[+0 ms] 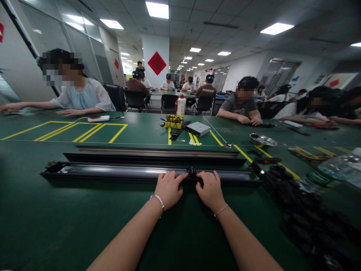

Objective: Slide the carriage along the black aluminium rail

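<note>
A long black metal channel (113, 172) lies crosswise in front of me, with a grey, shiny strip along its inside. A small black block (192, 172) sits in the channel between my two hands. My left hand (169, 190) is closed over the near wall, its index finger stretched right against the block. From the other side my right hand (211, 189) grips the same wall, fingertips by the block and thumb low on the front. Another black piece (55, 165) is at the channel's left end. Fingertips inside the channel are partly hidden.
Behind lie two more long profiles, one black (155, 158) and one with a pale strip (158, 150). At right are a heap of black parts (307, 210), a plastic bottle (329, 173) and a metal bowl (263, 140). Farther off stand a grey box (197, 129) and yellow holder (173, 122). People sit around.
</note>
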The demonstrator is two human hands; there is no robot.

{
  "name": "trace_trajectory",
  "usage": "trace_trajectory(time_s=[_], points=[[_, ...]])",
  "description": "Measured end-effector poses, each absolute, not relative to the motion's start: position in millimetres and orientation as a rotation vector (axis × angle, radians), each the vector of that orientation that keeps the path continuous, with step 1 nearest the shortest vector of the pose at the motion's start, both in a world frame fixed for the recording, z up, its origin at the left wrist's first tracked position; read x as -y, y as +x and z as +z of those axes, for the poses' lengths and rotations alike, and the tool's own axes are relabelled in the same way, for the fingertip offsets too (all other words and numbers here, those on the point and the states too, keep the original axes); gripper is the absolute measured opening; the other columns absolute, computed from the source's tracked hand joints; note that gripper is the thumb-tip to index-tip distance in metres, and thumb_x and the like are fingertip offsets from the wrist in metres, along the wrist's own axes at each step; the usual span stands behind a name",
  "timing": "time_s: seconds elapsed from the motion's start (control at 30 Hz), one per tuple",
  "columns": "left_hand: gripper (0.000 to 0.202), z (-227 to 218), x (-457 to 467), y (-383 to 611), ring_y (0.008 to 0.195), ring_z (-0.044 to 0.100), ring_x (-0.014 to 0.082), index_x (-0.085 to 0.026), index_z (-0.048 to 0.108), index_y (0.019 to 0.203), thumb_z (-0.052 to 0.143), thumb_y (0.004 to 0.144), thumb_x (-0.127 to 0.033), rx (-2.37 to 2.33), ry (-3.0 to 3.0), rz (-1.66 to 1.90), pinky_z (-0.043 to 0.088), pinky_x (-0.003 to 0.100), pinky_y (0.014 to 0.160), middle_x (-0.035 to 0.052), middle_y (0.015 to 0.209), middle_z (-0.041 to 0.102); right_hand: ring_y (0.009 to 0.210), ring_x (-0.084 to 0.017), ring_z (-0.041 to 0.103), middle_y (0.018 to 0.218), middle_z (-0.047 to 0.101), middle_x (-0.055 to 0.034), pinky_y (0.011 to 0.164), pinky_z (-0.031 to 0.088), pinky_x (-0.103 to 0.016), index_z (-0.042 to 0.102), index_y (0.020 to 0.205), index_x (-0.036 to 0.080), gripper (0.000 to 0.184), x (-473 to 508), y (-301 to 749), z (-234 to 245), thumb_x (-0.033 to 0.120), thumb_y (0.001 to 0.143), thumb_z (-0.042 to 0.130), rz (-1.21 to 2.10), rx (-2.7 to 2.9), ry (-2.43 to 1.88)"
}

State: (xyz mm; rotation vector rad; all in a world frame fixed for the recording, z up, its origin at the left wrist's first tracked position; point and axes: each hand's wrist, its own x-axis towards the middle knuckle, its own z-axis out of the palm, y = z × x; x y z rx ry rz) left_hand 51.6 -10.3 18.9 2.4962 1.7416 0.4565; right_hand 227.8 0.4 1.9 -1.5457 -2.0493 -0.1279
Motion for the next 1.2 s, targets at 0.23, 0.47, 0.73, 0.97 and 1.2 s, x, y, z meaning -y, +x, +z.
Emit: trace_trajectory(time_s=[0.23,0.47,0.73,0.97,1.2], points=[[0.053,16.8,13.5,55.4,0.098,0.043,0.0237,-0.035,0.038,0.122,0.050,0.071,-0.027,-1.781,2.553,0.436,0.027,0.042,0.086,0.0055,0.102,0.049,0.086,-0.017,0.051,0.083,0.060,-0.0012,0.098,0.016,-0.042,0.051,0.084,0.022,0.016,-0.5,228.8,0.4,0.018,0.070,0.044,-0.128,2.042,-1.548],[0.053,13.4,16.1,56.5,0.102,0.042,0.0234,-0.032,0.035,0.123,0.049,0.072,-0.026,-1.787,2.592,0.448,0.018,0.047,0.097,0.0056,0.106,0.050,0.083,-0.017,0.052,0.081,0.061,-0.0009,0.091,0.023,-0.037,0.051,0.084,0.022,0.016,-1.0,230.0,1.0,0.020,0.070,0.044,-0.103,2.049,-1.552],[0.024,12.3,9.3,77.3,0.096,0.047,0.0209,-0.019,0.047,0.097,0.045,0.075,-0.028,-1.681,2.603,0.523,0.025,0.040,0.093,0.0062,0.096,0.055,0.083,-0.016,0.052,0.082,0.060,0.0000,0.091,0.022,-0.036,0.051,0.085,0.022,0.017,-0.5,230.3,2.4,0.019,0.070,0.046,-0.045,2.037,-1.567],[0.022,10.4,8.5,78.6,0.092,0.048,0.0202,-0.020,0.044,0.094,0.048,0.073,-0.026,-1.700,2.574,0.574,0.030,0.036,0.084,0.0041,0.093,0.056,0.083,-0.015,0.052,0.080,0.060,0.0009,0.093,0.021,-0.035,0.051,0.084,0.023,0.015,-1.1,231.0,0.6,0.018,0.070,0.046,-0.051,2.027,-1.555],[0.019,9.7,6.5,79.1,0.090,0.049,0.0199,-0.021,0.044,0.091,0.048,0.073,-0.027,-1.712,2.567,0.584,0.030,0.035,0.083,0.0032,0.091,0.057,0.081,-0.015,0.052,0.080,0.061,0.0005,0.092,0.021,-0.034,0.052,0.084,0.023,0.016,-1.0,230.7,0.8,0.018,0.070,0.045,-0.070,2.038,-1.556]])
